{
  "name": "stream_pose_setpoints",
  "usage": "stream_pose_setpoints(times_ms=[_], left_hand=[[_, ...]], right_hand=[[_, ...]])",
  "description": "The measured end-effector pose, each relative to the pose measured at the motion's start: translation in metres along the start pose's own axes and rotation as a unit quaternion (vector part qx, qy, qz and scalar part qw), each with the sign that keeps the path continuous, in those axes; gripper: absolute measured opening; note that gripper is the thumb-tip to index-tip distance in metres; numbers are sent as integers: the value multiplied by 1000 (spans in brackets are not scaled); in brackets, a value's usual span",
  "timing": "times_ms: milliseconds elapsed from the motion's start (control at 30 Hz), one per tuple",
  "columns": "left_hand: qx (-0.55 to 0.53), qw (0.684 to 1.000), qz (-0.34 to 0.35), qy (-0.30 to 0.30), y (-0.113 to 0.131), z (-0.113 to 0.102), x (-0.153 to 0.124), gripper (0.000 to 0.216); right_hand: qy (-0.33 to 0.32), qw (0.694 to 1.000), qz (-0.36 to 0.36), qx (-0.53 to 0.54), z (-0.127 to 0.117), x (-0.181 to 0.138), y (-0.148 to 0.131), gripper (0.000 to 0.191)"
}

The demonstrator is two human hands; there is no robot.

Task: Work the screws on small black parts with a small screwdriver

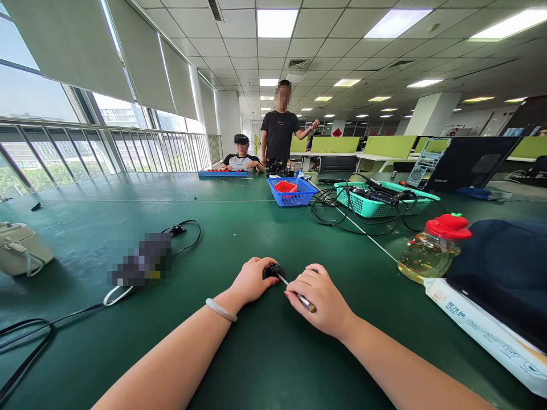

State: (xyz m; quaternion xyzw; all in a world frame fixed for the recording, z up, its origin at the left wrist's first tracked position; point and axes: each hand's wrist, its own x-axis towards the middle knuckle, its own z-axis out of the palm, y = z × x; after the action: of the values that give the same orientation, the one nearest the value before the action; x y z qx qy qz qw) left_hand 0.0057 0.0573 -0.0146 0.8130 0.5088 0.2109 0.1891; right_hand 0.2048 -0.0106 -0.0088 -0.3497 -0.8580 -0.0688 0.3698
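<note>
My left hand [253, 279] rests on the green table [128, 228] with its fingers closed on a small black part [272, 270]. My right hand [321, 299] lies just to the right of it and grips a thin metal tool [299, 296], like a small screwdriver. The tool's tip points at the black part and touches it or nearly so. A pale bracelet sits on my left wrist.
An oil bottle with a red cap [431, 250], a dark cloth and a white packet lie at the right. Blue [290, 192] and teal [380, 200] baskets with cables stand farther back. A black cable [183, 233] and a white appliance [21, 247] are at the left. Two people are at the far end.
</note>
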Motion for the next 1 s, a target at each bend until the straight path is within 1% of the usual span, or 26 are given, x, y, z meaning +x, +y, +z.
stream_pose_setpoints(times_ms=[133, 267, 367, 433, 500, 600, 700, 867, 1000], left_hand=[[-1, 1000, 1, -6, 0, -1, 0, 37], [-6, 1000, 1, -9, 0, -1, 0, 36], [-4, 1000, 4, -7, -1, -1, 0, 36], [-4, 1000, 8, -7, -1, -1, 0, 35], [-5, 1000, 11, -8, -1, -1, 0, 34], [-6, 1000, 14, -5, -1, 0, 0, 32], [-5, 1000, 12, 1, -1, 0, 0, 33], [-4, 1000, 1, -1, -1, 0, -1, 35], [-4, 1000, 1, 2, -1, 1, -1, 37]], right_hand=[[23, 991, 91, 100, -1, 0, 8, 24], [50, 971, 179, 149, 4, -2, 17, 32], [45, 963, 208, 163, 7, -4, 20, 39], [39, 968, 197, 150, 6, -4, 21, 37], [36, 976, 170, 130, 3, -4, 19, 29], [20, 987, 110, 117, -3, -2, 16, 20], [-11, 994, 52, 100, -9, 0, 14, 14], [-37, 999, -31, 13, -12, 0, 10, 13], [-56, 993, -83, -65, -10, 0, 4, 13]])
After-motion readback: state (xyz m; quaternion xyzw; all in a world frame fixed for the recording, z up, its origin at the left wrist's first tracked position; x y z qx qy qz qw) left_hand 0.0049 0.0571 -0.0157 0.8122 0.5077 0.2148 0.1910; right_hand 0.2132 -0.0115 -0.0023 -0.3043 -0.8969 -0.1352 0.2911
